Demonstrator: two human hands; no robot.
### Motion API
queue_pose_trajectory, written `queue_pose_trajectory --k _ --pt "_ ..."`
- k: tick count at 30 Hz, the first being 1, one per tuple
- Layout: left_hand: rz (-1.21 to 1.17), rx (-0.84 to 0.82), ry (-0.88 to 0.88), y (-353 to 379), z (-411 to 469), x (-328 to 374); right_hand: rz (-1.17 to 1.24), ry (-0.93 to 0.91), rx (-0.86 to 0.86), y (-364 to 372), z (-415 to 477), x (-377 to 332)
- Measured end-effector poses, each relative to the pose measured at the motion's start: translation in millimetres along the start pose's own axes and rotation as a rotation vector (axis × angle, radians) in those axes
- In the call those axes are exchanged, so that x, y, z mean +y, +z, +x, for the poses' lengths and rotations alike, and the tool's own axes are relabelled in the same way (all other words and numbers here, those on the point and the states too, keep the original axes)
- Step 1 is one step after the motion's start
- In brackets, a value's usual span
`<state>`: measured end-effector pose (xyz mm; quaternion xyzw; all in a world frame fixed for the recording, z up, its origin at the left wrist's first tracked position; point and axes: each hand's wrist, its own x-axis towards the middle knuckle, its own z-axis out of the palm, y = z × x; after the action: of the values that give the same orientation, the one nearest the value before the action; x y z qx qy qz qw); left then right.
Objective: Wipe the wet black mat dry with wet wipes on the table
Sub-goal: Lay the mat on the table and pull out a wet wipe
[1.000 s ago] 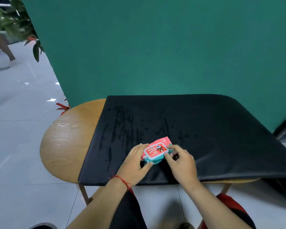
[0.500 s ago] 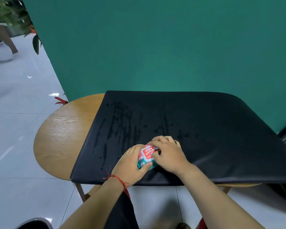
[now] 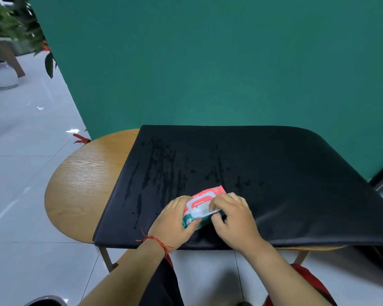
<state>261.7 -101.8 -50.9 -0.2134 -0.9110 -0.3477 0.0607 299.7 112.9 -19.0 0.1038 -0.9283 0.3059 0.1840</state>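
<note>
A black mat (image 3: pixel 274 177) covers most of the oval wooden table (image 3: pixel 84 186), with wet streaks and drops on its left and middle part. A red and teal pack of wet wipes (image 3: pixel 202 203) lies near the mat's front edge, its flip lid raised to show the white underside. My left hand (image 3: pixel 175 221) holds the pack's near left end. My right hand (image 3: pixel 232 215) pinches a white wipe at the pack's opening.
A green screen (image 3: pixel 208 62) stands right behind the table. Grey tiled floor lies to the left, with a potted plant (image 3: pixel 2 51) at the far left. The mat's right end hangs over the table edge.
The pack's lid has been flipped open. My right hand moved from on top of the lid to the opening and now pinches a wipe. My left hand kept its hold.
</note>
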Motion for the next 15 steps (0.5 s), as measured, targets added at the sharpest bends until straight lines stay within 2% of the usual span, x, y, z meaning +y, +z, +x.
queue_pose_trajectory --k 5,11,15 --pt "-0.033 0.005 -0.022 1 -2 1 0.006 0.065 -0.014 5 -32 15" --pt "-0.004 -0.018 0.032 -1 -7 -3 -0.215 0.053 0.025 11 -43 3" --pt "-0.008 0.054 0.036 -2 -11 -4 -0.34 0.104 0.02 13 -37 -1"
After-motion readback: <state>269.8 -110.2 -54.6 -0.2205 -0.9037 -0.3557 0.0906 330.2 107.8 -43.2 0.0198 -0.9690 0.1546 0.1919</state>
